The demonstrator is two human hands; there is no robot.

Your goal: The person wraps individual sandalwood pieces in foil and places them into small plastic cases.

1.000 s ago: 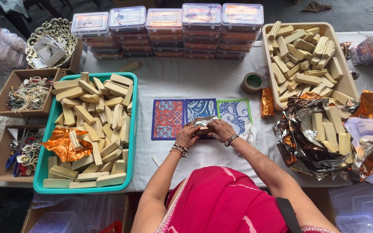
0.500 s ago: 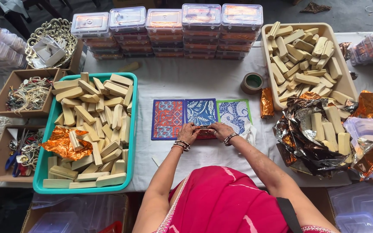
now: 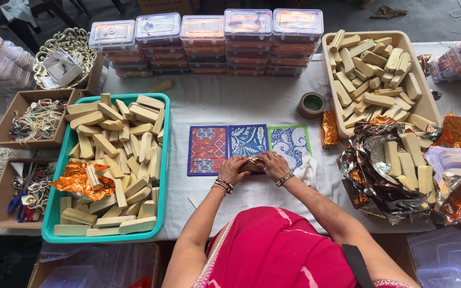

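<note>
My left hand [image 3: 232,169] and my right hand [image 3: 273,163] press together on a small bar wrapped in coppery foil [image 3: 252,165]. The bar rests on the lower edge of three patterned mats [image 3: 209,149] laid side by side on the white table cloth [image 3: 241,101]. Both wrists wear bangles. A wrapped orange bar [image 3: 329,129] lies just right of the mats. The underside of the bar is hidden by my fingers.
A teal tray [image 3: 162,160] of pale bars stands at left, with an orange foil sheet [image 3: 78,180] in it. A beige tray [image 3: 331,96] of bars, crumpled foil [image 3: 372,176], a tape roll [image 3: 311,104], stacked clear boxes [image 3: 209,40] and cardboard boxes of trinkets [image 3: 33,120] surround the mats.
My hands have lowered the foil-wrapped bar from just above the mats down onto their lower edge and closed more tightly over it.
</note>
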